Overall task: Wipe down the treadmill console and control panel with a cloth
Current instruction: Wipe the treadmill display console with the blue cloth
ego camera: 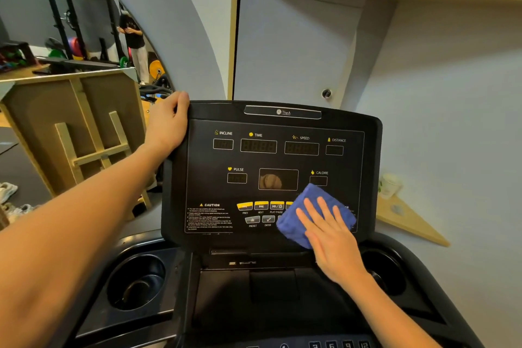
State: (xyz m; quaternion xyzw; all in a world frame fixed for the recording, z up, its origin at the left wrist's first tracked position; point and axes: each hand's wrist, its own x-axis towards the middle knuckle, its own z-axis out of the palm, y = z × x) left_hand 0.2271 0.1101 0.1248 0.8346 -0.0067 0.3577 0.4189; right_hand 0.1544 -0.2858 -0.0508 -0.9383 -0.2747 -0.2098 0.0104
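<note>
The black treadmill console [271, 161] fills the middle of the view, with dark readouts for incline, time, speed, distance, pulse and calorie. A folded blue cloth [308, 206] lies on the lower right of the control panel, over the right end of the yellow button row [260, 205]. My right hand [330, 237] presses flat on the cloth with straight, spread fingers. My left hand [166, 124] grips the console's upper left corner, fingers curled over its top edge.
Two round cup holders, the left cup holder [138, 282] and the right cup holder [384, 271], flank the lower tray. A row of number keys [339, 344] shows at the bottom. A wall cabinet [293, 45] stands behind, a wooden corner shelf [406, 217] with a paper cup [389, 185] to the right. A mirror on the left reflects a person [135, 42].
</note>
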